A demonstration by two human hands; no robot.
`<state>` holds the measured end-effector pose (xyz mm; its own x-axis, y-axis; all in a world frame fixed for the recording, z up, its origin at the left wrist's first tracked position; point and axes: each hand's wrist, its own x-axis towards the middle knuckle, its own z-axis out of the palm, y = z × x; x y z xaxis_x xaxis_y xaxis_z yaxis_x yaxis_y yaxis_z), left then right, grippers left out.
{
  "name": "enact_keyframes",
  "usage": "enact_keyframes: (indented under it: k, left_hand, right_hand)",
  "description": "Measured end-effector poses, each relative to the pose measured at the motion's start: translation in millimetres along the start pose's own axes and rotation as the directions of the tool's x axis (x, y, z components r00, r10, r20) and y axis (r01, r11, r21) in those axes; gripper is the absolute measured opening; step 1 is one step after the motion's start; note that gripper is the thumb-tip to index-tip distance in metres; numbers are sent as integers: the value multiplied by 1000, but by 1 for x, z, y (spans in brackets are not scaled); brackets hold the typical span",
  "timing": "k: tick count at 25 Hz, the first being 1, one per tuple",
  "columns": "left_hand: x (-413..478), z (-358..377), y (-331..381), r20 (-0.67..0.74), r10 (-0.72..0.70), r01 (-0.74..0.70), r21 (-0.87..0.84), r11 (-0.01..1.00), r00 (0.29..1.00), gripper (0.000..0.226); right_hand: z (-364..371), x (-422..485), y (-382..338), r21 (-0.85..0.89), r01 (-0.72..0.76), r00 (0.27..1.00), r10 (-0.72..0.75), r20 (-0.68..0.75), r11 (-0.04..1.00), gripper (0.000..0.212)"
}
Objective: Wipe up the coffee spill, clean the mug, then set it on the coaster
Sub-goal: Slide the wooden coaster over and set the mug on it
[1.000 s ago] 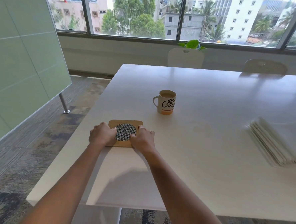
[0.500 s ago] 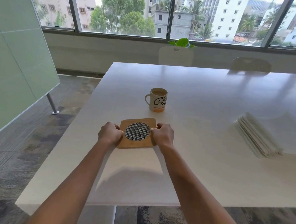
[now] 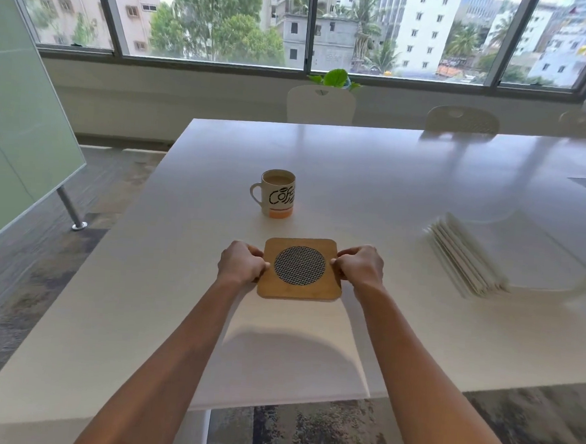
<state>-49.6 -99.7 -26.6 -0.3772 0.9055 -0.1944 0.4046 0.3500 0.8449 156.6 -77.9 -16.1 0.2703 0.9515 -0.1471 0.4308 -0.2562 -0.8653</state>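
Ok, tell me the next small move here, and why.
Probably let go of the coaster, which the left hand and right hand grip by its side edges, and send the right hand to the stack of napkins on the table. The mug stands beyond the coaster with coffee inside, and wiping comes first.

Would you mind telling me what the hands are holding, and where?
Both hold the coaster: left hand grips its left edge, right hand its right edge.
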Motion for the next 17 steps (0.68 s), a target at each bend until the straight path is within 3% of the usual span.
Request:
enact_keyframes:
  k: [17]
  left_hand:
    - [-12,34,29,44,19,-23,87,996,999,13]
  right_hand:
    - [-30,20,17,-132,-22,998,14,-62,991,18]
